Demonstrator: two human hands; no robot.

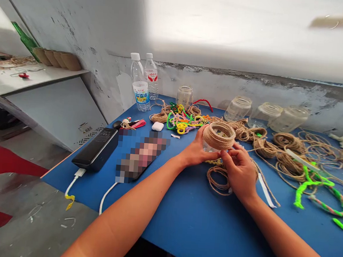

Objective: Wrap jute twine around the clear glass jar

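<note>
Over the blue table [188, 217]: jar [218, 142], neck wound with twine, held up off the surface, mouth tilted toward me. My left hand [198, 151] curls round its left side, thumb along the front. Fingers of my right hand [241, 171] drawn in near the thumb at its lower right; can't tell whether they pinch twine or only touch glass. Loose coil [216, 188] below; white strip [266, 191] beside my right hand.

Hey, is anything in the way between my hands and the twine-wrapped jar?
Nothing visible: your left hand grips the jar, and your right hand is right at its lower right side. The loose twine coil lies below, not between them.
</note>
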